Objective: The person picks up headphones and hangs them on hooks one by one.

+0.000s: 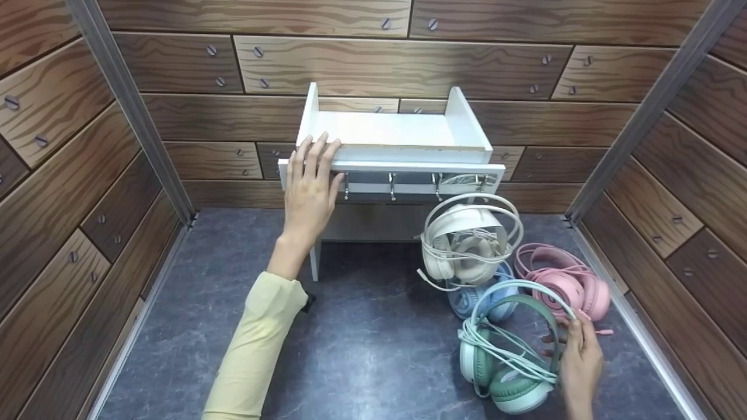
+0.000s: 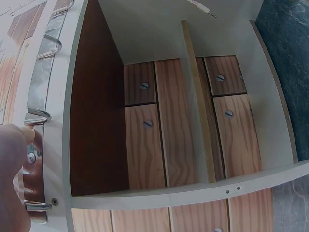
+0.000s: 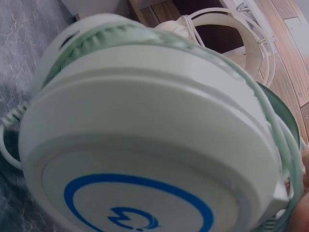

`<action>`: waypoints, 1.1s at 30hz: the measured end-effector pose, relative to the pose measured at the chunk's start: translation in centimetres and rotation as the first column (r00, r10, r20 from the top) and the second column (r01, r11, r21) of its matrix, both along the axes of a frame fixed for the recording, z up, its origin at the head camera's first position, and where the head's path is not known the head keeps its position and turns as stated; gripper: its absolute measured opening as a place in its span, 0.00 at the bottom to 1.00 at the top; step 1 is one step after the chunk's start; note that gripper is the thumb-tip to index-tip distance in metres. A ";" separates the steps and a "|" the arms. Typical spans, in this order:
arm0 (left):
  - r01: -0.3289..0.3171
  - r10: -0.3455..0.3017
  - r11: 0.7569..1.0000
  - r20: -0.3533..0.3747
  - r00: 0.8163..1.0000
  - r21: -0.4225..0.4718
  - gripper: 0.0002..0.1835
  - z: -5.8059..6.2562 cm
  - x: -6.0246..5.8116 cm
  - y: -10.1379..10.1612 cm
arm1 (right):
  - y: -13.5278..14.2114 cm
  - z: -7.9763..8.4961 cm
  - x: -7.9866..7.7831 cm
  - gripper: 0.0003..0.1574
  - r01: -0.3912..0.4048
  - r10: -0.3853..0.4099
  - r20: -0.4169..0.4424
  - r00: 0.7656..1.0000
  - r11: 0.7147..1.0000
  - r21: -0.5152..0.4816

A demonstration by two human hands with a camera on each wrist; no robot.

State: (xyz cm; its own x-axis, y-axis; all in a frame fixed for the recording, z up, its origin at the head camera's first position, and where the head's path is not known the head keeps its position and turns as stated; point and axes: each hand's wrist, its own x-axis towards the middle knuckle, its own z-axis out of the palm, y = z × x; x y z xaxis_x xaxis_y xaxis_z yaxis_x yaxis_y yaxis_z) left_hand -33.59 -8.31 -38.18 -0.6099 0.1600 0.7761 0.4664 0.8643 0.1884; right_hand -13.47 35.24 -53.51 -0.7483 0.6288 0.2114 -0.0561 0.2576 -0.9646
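Observation:
My left hand point(image 1: 309, 195) lies over the left end of a white rack point(image 1: 402, 153), fingers extended across its top edge. In the left wrist view, metal hooks point(image 2: 37, 116) stand beside that hand. Near the floor at right, my right hand point(image 1: 580, 356) holds green headphones point(image 1: 516, 391) by the side of their headband, their cord wound around them. One large ear cup point(image 3: 145, 140) with a blue logo fills the right wrist view. White headphones point(image 1: 467, 245) hang from the rack's right end. Blue headphones point(image 1: 467, 302) lie partly hidden behind the white and green ones.
Pink headphones point(image 1: 569, 286) lie on the dark floor point(image 1: 362, 350) close to my right hand. Wood-patterned walls point(image 1: 402, 64) enclose the space on three sides, with grey metal strips point(image 1: 131, 111) along the corners. Bare hooks point(image 1: 392, 186) line the rack's front.

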 end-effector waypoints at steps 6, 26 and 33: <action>0.003 -0.003 1.000 0.020 1.000 0.008 0.29 0.0 0.1 0.0 | 0.0 0.1 -0.3 0.22 -0.013 0.011 -0.070 0.997 0.999 -0.032; 0.008 -0.008 1.000 0.005 1.000 0.009 0.29 0.1 0.0 0.0 | -1.4 0.8 -0.5 0.23 0.057 -0.042 -0.090 0.995 0.983 0.176; 0.012 -0.012 1.000 -0.005 1.000 0.008 0.29 0.0 0.0 -0.1 | -1.7 1.0 -0.7 0.23 -0.007 0.013 -0.133 0.991 0.999 0.047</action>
